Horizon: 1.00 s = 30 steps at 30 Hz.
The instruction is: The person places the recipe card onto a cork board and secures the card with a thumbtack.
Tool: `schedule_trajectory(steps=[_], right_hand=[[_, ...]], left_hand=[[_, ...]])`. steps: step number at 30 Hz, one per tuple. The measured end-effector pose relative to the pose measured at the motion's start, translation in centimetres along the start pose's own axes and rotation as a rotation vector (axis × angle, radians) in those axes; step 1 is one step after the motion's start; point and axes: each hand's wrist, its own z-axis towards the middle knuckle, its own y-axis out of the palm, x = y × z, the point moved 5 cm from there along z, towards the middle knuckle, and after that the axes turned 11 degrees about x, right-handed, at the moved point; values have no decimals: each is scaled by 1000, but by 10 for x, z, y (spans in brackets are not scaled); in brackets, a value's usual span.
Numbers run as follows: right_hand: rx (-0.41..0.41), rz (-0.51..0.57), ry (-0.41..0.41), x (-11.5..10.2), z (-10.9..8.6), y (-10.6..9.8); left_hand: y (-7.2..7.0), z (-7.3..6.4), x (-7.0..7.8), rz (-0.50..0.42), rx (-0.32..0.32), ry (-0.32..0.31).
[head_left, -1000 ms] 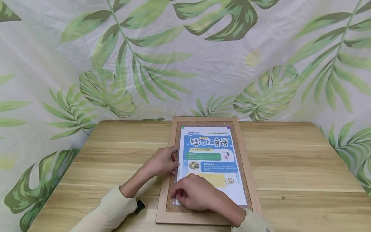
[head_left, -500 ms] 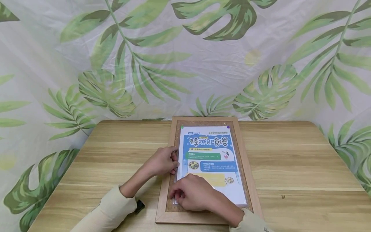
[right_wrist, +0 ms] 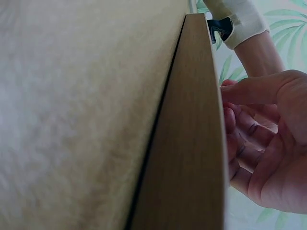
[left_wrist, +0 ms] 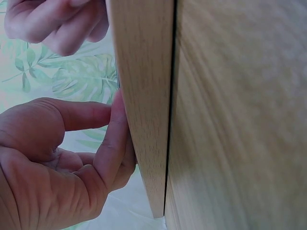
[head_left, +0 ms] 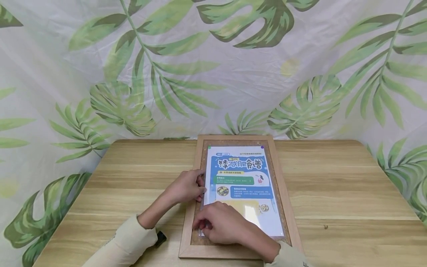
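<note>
A printed poster point(head_left: 237, 174) with blue, green and yellow blocks lies on a wood-framed cork board point(head_left: 287, 237). A green pushpin point(head_left: 209, 147) sits at its top left corner, a purple pushpin point(head_left: 262, 147) at its top right. My left hand point(head_left: 188, 186) is at the poster's left edge; in the left wrist view its thumb and index finger pinch close to that edge. Over the lower left corner my right hand point(head_left: 221, 224) bends its fingers down to the board; the right wrist view shows the curled fingers point(right_wrist: 244, 129), but what lies under their tips is hidden.
The board lies on a wooden table point(head_left: 347, 193), its far end close to a leaf-patterned cloth point(head_left: 247, 81). A small black piece point(head_left: 161, 238) shows at the left cuff. There is a small dark mark point(head_left: 325, 227) on the table to the right.
The fingertips of my right hand have shifted slightly left at the poster's lower left corner. My left hand and the board stay in place.
</note>
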Motion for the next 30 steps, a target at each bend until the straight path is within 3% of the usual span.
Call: schedule_trajectory(steps=[20, 30], right_hand=[[-39, 78, 66, 2, -3, -1], [-42, 62, 110, 6, -3, -3]], left_hand=[[0, 1, -1, -6, -7, -14], [0, -1, -1, -3, -1, 5]])
